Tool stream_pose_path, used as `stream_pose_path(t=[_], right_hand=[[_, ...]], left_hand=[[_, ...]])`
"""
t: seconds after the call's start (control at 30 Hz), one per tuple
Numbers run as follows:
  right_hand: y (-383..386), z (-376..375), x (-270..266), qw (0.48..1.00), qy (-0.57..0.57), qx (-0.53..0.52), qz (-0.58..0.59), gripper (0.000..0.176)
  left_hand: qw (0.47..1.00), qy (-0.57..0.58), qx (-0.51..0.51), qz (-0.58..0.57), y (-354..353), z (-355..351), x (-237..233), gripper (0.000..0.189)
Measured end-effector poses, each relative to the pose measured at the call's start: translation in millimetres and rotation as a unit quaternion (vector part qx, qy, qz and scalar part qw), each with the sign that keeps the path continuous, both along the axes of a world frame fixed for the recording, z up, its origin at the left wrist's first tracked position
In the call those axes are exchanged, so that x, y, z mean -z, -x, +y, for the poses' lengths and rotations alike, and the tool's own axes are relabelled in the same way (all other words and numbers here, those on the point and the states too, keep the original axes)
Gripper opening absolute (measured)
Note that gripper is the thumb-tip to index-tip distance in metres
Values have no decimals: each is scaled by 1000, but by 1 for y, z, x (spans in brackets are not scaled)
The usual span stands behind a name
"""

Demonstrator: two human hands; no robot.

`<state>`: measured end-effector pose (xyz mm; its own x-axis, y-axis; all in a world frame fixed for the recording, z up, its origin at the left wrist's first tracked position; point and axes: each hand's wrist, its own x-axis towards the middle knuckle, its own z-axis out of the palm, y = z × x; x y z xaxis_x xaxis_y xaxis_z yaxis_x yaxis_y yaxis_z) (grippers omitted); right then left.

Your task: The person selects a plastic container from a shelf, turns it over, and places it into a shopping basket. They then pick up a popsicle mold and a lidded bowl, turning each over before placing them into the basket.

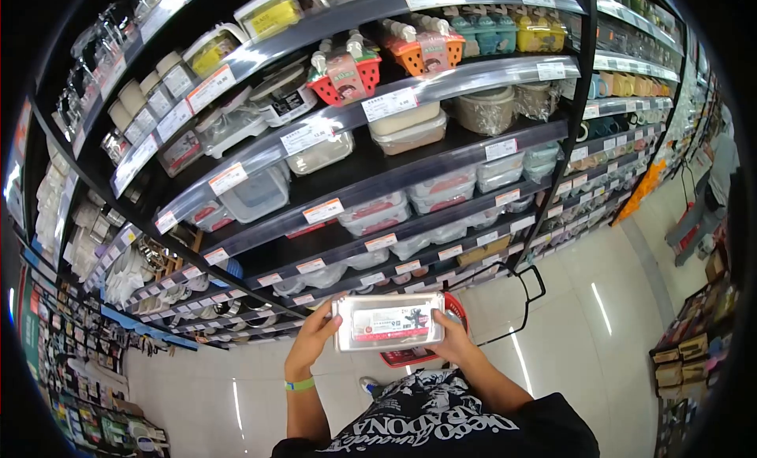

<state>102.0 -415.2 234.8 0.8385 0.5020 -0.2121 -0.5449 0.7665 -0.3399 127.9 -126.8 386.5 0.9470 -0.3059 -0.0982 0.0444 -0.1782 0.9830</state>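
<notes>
Between my two hands I hold a clear rectangular food container (364,306) with a white and red label across its face. My left hand (317,332) grips its left end, the thumb at the near side. At the right end my right hand (453,336) is closed round the edge, with some fingers hidden behind it. The container is in front of my chest, over a red shopping basket (406,357) that it partly covers. Similar containers (374,215) stand stacked on the shelf ahead.
Store shelves (441,154) with price tags fill the view ahead, holding boxes, jars and red and orange baskets (344,75). A black basket handle (536,283) sticks out at the right. Further right, another person (714,178) stands in the aisle by the tiled floor (583,347).
</notes>
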Motion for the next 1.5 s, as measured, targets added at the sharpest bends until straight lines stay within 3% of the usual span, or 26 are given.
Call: stream_pose_path(t=[0.13,0.2,0.27,0.33,0.4,0.43,0.47,0.53,0.57,0.6,0.67,0.73,0.83,0.93,0.97,1.1,1.17,1.23,1.33,1.4,1.5], right_hand=[[2,-18,25,990,118,-50,62,64],[1,-25,65,974,183,-71,111,63],[5,-37,122,960,207,-130,134,58],[20,-48,168,941,244,-174,159,58],[40,-56,270,946,268,-172,59,57],[44,-59,210,924,338,-168,65,55],[42,-60,237,916,342,-199,65,53],[40,-52,203,916,316,-212,130,56],[36,-50,211,903,371,-214,18,57],[34,-44,220,912,337,-229,44,51],[31,-43,240,903,342,-256,45,55],[33,-36,272,898,372,-233,-19,61],[32,-27,208,862,436,-258,31,67],[38,-17,218,847,405,-323,121,68],[43,-10,224,846,421,-298,134,68],[49,5,218,853,391,-318,137,70],[48,14,211,843,418,-308,142,70],[50,20,214,841,434,-292,137,70],[55,31,234,848,449,-252,124,69],[58,37,252,844,474,-220,120,69],[51,48,242,814,525,-149,198,65]], left_hand=[[992,-62,-53,98,-23,-5,80,49],[979,-69,-134,139,-25,-9,161,50],[976,-41,-73,200,-15,-7,244,52],[953,-56,-66,291,19,-26,250,59],[950,-24,-46,306,57,-33,270,65],[952,28,-24,304,81,5,413,73],[955,-152,-47,251,99,-5,380,74],[967,-140,-32,210,118,15,440,66],[955,-120,-55,265,123,10,404,66],[941,-99,-79,315,113,-2,351,66],[916,75,-108,380,114,-2,344,63],[919,39,-92,382,116,9,353,63],[915,-28,-134,379,113,-3,308,71],[891,-67,-147,425,125,10,317,68],[894,-85,-140,416,130,16,320,70],[867,-143,-129,459,134,31,304,66],[897,-133,-83,414,156,63,339,63],[897,-69,-100,425,162,73,345,53],[891,-98,-88,434,178,99,374,41],[916,-168,3,363,165,94,343,32],[900,-180,-18,396,156,95,328,32]])
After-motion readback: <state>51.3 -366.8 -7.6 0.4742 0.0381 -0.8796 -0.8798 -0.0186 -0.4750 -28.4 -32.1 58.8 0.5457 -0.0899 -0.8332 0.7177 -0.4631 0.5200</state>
